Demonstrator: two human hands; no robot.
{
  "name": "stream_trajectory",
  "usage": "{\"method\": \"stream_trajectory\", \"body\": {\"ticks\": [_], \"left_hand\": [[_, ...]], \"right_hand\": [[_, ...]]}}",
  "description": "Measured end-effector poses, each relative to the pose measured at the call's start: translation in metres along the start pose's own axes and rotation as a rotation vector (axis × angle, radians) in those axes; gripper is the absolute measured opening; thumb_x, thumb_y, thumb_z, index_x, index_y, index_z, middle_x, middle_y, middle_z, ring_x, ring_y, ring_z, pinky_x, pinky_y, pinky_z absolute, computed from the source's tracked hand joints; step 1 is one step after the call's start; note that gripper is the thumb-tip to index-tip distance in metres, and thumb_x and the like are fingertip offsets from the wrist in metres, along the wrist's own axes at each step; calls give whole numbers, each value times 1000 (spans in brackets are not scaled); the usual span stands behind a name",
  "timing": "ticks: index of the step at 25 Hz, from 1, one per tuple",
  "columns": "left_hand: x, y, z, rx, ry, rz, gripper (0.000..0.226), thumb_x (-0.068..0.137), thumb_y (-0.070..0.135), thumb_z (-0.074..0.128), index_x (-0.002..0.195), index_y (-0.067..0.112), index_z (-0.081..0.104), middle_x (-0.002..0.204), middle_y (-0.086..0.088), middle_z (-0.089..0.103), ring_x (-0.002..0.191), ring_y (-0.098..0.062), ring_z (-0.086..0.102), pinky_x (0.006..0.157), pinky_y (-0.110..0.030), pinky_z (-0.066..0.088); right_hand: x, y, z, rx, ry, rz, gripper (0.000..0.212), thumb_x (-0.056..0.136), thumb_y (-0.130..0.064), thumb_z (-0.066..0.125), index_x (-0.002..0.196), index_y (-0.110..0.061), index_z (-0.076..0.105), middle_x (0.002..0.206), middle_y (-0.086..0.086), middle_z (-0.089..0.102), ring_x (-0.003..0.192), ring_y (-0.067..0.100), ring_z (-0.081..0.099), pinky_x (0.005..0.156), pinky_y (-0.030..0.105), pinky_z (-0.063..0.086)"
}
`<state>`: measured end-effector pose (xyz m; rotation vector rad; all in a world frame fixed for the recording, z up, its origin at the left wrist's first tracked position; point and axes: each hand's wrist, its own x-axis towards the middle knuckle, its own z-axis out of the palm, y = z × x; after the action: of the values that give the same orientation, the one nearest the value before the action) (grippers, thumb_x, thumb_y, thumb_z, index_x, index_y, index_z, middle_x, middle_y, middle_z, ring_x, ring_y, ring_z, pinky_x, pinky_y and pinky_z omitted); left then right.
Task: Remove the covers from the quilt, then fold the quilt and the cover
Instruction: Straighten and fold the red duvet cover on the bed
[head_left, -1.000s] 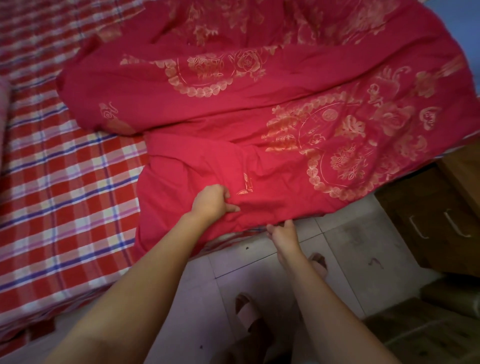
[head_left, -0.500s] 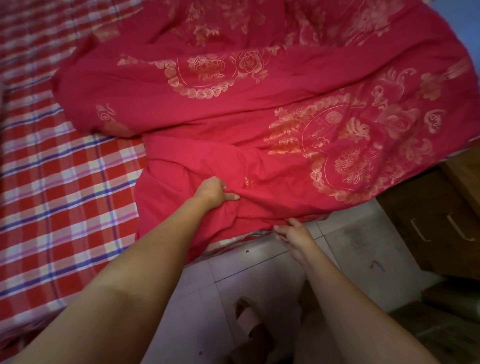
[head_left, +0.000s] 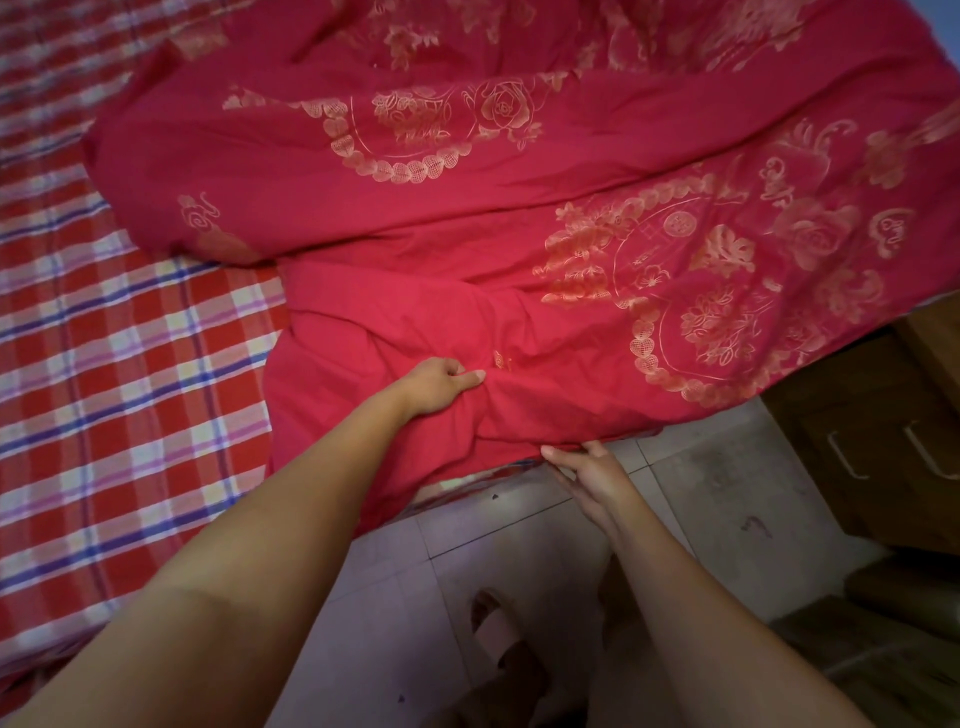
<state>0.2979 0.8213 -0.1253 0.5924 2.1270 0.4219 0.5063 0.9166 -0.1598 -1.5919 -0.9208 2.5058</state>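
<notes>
Bed edge (head_left: 130, 364), right hand (head_left: 592, 473) (nearer) reaching cover (head_left: 519, 218)

Bare arms, 2 hands, slippered feet

Both forearms are bare, with no sleeve, watch or ring visible down to the left hand (head_left: 434, 387) and right hand (head_left: 592, 475). Below the right hand, a pale open-toed slipper (head_left: 496, 631) with 1 broad strap covers a foot.

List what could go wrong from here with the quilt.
1. The quilt overhangs the bed's edge by the right hand; a pull could drag it onto the stained floor.
2. The left hand grips only a bunch of fabric, so the cover may bunch rather than slide off.
3. No opening shows; blind tugging might strain a seam.
</notes>
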Motion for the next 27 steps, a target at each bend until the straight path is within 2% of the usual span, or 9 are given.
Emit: {"method": "stream_trajectory", "body": {"ticks": [3, 8, 11, 14, 17, 20, 22, 25, 27], "left_hand": [[6, 0, 5, 6, 78, -51, 28, 90, 37, 59, 72, 17, 50, 83, -9, 55, 83, -23, 53, 70, -29, 38], [13, 8, 17, 130, 169, -113, 31, 87, 29, 65, 108, 7, 61, 116, -14, 63, 111, -28, 57, 87, -30, 41], [10, 7, 26, 170, 231, -142, 30, 81, 24, 71, 106, 12, 61, 118, -13, 62, 113, -30, 56, 92, -34, 44], [-7, 5, 31, 151, 389, -108, 35, 75, 24, 75, 104, 16, 57, 116, -12, 55, 111, -32, 52, 92, -41, 44], [-41, -3, 34, 96, 593, 35, 39, 71, 28, 77, 102, 16, 56, 108, -7, 53, 106, -27, 51, 86, -41, 40], [-85, -36, 37, -17, 714, 16, 34, 68, 32, 80, 85, 17, 54, 90, -2, 55, 88, -21, 50, 78, -38, 38], [-112, -63, 39, -108, 694, -67, 35, 70, 33, 80, 67, 20, 47, 67, 4, 51, 67, -18, 48, 66, -36, 39], [-136, -93, 53, -233, 494, -261, 42, 80, 40, 71, 51, 20, 48, 44, 6, 46, 48, -15, 44, 55, -29, 34], [-151, -107, 65, -647, 276, -432, 36, 84, 42, 67, 62, 14, 60, 47, 5, 52, 48, -10, 46, 51, -23, 34]], "right_hand": [[1, 2, -5, -14, -4, -16, 26, 84, 12, 56, 95, -12, 57, 90, 0, 63, 83, 11, 60, 78, 21, 48], [8, 7, -16, 56, 51, -14, 7, 88, -10, 62, 87, -10, 55, 88, 4, 61, 81, 13, 60, 72, 21, 54], [9, 7, -17, 199, 138, 8, 21, 88, 0, 58, 109, 0, 52, 95, 11, 63, 81, 21, 64, 70, 28, 59], [4, 0, -7, 199, 243, 12, 18, 88, 8, 53, 106, 3, 53, 96, 15, 61, 73, 23, 62, 60, 26, 57], [1, 0, 5, 247, 286, 67, 11, 89, 2, 57, 100, 2, 55, 109, 16, 57, 75, 21, 61, 71, 30, 57], [-7, 12, 28, 212, 143, 241, 13, 88, -14, 63, 99, -9, 57, 105, 14, 58, 86, 22, 61, 86, 35, 49], [-10, 25, 48, 193, 108, 295, 28, 88, -18, 63, 113, -10, 53, 101, 13, 58, 88, 22, 61, 89, 35, 48], [-9, 38, 72, 213, 192, 242, 32, 90, -17, 60, 120, -10, 52, 106, 12, 55, 101, 24, 58, 97, 32, 46], [-7, 43, 80, 179, 247, 199, 11, 92, -14, 57, 101, -9, 58, 95, 8, 59, 83, 16, 60, 78, 24, 50]]}}
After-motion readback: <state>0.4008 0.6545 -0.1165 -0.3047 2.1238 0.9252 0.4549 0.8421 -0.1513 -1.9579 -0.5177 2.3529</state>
